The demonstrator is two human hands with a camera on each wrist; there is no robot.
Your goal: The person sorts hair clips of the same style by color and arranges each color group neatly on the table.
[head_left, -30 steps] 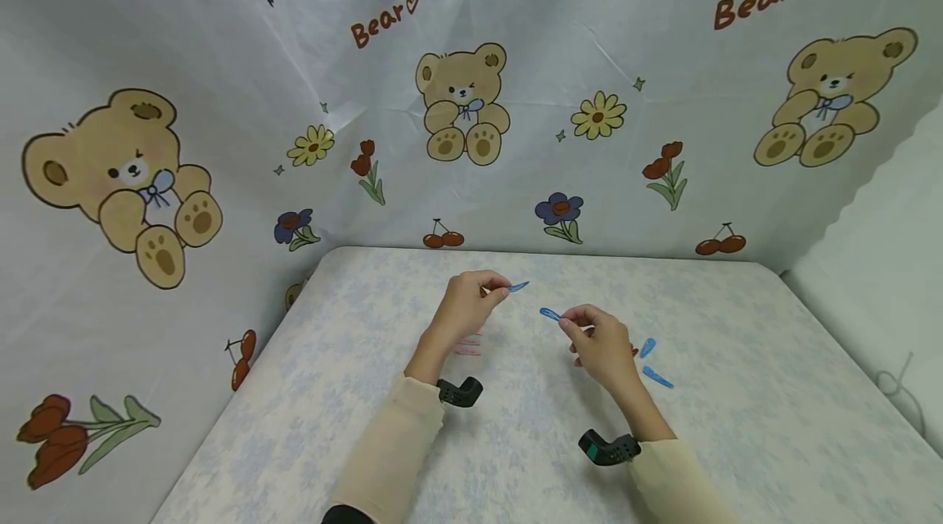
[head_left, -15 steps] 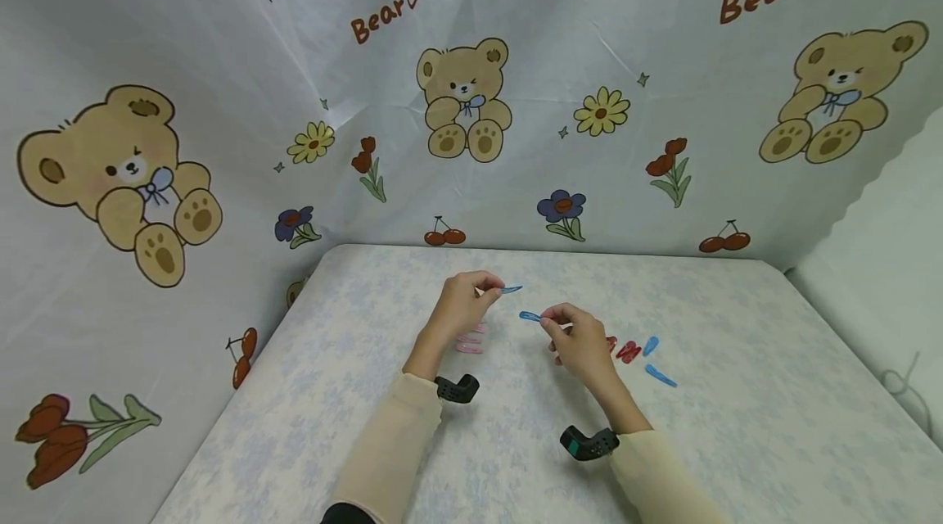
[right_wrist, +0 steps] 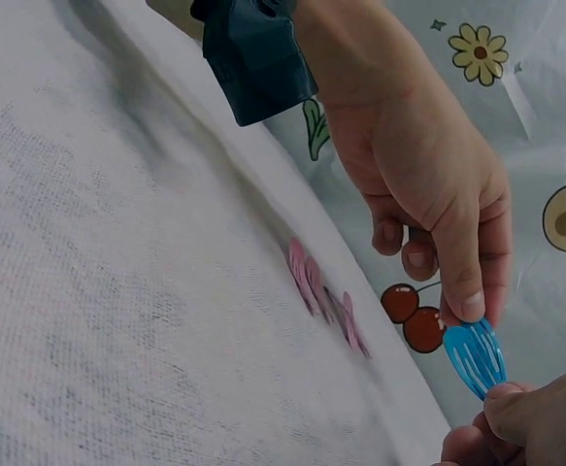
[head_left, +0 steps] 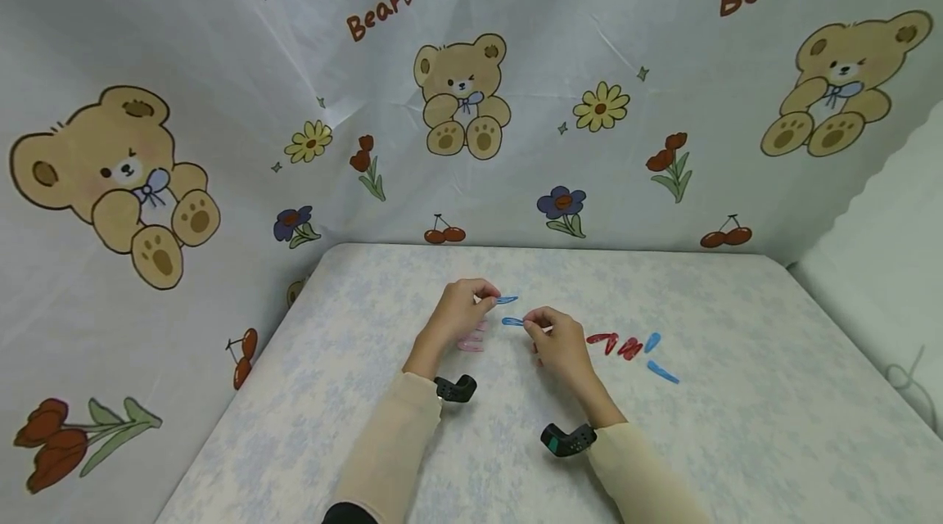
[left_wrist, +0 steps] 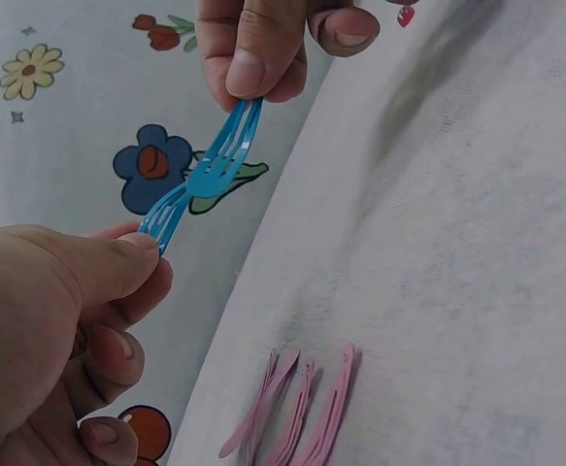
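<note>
My left hand [head_left: 458, 309] pinches a blue snap hair clip [head_left: 507, 300] between thumb and fingers, above the table. Just nearer, my right hand [head_left: 558, 341] pinches another blue hair clip [head_left: 512, 322] at its end. The two clips overlap in the left wrist view, where one clip [left_wrist: 169, 217] runs from the left thumb and the other clip [left_wrist: 234, 146] from the right fingertips. Below my left hand, several pink hair clips [head_left: 471, 341] lie on the table; they show as narrow pink clips [right_wrist: 307, 277] in the right wrist view.
Right of my right hand lie several red hair clips [head_left: 629, 349]. Beside them are two more blue clips, one upright-lying clip [head_left: 652, 342] and one slanted clip [head_left: 663, 372]. A bear-printed curtain [head_left: 508, 205] hangs behind the pale table [head_left: 737, 327]. A thin cord [head_left: 909, 381] lies at far right.
My right hand has moved left with its blue clip, close to the one in my left hand, uncovering the red clips. My left hand has shifted slightly down and left.
</note>
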